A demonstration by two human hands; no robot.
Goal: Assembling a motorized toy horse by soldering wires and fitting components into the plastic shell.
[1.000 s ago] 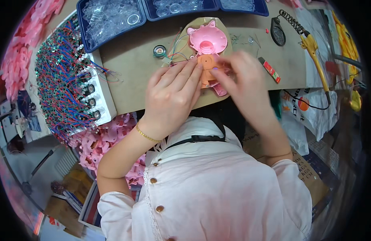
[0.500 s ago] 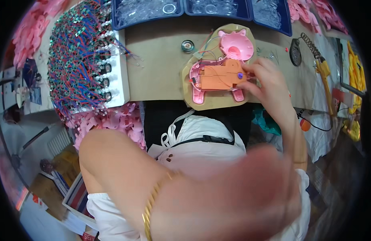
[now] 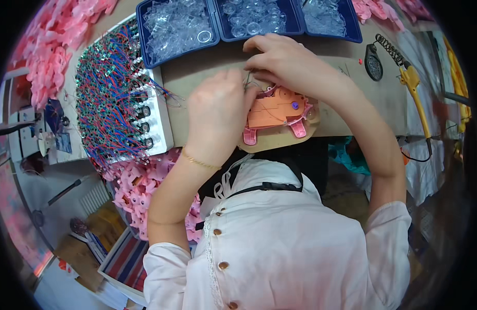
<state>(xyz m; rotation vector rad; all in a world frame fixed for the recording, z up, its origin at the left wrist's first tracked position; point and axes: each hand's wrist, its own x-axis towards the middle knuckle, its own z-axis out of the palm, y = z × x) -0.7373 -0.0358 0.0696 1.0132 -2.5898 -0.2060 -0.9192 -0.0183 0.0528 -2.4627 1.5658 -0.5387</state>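
A pink toy shell (image 3: pixel 299 129) lies on a tan board (image 3: pixel 279 140) at the table's front edge. Inside the shell sits an orange plastic case (image 3: pixel 269 114) with a small purple knob (image 3: pixel 295 105). Over the shell's upper left side my left hand (image 3: pixel 217 111) is closed, thumb and fingers brought together near thin wires (image 3: pixel 256 82). From the right my right hand (image 3: pixel 285 59) reaches over the shell's head end, fingers bent toward the left fingertips. What either hand pinches is too small or hidden. The pink head part is covered by my hands.
Blue bins (image 3: pixel 215 39) of clear plastic parts stand at the back. A white tray (image 3: pixel 163 121) with a heap of wired circuit boards (image 3: pixel 112 98) is on the left. Pink parts (image 3: pixel 137 181) are piled below it. At right are a coiled holder (image 3: pixel 373 67) and a yellow-handled soldering iron (image 3: pixel 411 80).
My left arm has swung from low across my body up to the toy. My right hand has left the knob and moved up-left to the wires. The view has shifted a little.
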